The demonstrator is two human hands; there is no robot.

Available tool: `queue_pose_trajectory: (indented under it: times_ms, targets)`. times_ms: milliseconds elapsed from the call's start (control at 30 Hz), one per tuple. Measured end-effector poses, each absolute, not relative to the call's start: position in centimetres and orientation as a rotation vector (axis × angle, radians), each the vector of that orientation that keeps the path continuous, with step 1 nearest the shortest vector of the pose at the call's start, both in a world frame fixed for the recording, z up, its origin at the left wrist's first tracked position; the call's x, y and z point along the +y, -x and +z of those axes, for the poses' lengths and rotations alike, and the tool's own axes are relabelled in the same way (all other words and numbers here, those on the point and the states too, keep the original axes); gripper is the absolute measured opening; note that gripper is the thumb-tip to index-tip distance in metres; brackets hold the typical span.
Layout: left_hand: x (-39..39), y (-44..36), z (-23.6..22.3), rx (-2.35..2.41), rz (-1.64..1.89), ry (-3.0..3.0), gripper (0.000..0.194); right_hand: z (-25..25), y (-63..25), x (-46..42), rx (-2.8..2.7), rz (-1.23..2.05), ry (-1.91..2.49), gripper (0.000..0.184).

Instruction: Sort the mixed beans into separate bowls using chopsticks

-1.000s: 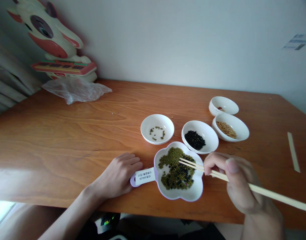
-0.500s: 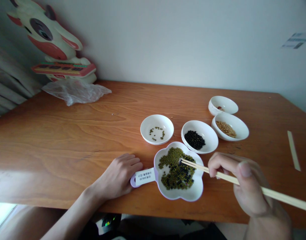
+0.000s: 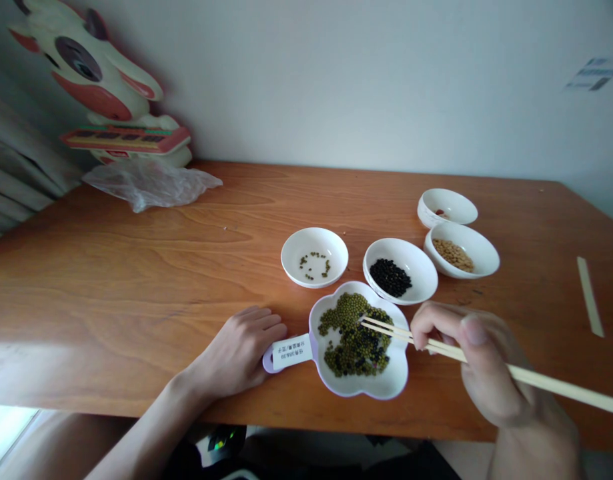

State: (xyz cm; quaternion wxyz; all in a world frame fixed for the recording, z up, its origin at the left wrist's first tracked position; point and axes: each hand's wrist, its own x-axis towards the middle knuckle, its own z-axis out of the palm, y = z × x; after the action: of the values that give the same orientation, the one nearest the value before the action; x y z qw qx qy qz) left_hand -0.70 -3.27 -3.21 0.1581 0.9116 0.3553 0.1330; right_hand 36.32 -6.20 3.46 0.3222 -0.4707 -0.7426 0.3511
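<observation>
Chopsticks point(image 3: 436, 345) are resting in the right hand point(image 3: 479, 363), pinched between thumb and fingers — tips reaching over the mixed beans point(image 3: 356, 333) in the flower dish point(image 3: 381, 385), near its middle. Left hand point(image 3: 239, 348) is lying flat on the table point(image 3: 136, 267), fingers together, touching the dish's labelled handle point(image 3: 286, 352). Three small bowls are sitting just behind — green beans point(image 3: 314, 264), black beans point(image 3: 390, 277), tan beans point(image 3: 453, 254).

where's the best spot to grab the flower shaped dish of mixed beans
Probably by its short labelled handle, coming from the left: it sticks out sideways toward the left hand, which already rests against it. The flower shaped dish has a scalloped rim, and the chopsticks are over it.
</observation>
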Motion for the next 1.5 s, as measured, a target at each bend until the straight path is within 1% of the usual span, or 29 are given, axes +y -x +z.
queue_pose_trajectory:
  times_ms: [200,500,700,967,1200,1500]
  targets:
    - [-3.29,0.77,-3.30,1.014,0.386,-2.613,0.020,3.66,-36.15,-6.13,-1.944,0.929,1.241,0.067]
    - [-3.21,0.86,-3.24,1.003,0.405,-2.623,0.019,3.65,-35.96,-6.23,-1.906,0.902,1.186,0.065]
    - [-3.14,0.75,-3.09,0.993,0.413,-2.623,0.020,3.46,-36.05,-6.13,-1.804,0.884,1.154,0.070]
    - [-3.19,0.77,-3.15,1.011,0.413,-2.640,0.022,4.02,-36.13,-6.32,-1.899,0.962,1.224,0.074]
    - [-3.25,0.88,-3.32,1.008,0.381,-2.641,0.024,4.35,-35.85,-6.13,-1.927,0.879,1.246,0.065]
    - [-3.17,1.00,-3.47,1.001,0.387,-2.647,0.026,3.88,-35.92,-6.02,-1.921,0.945,1.204,0.067]
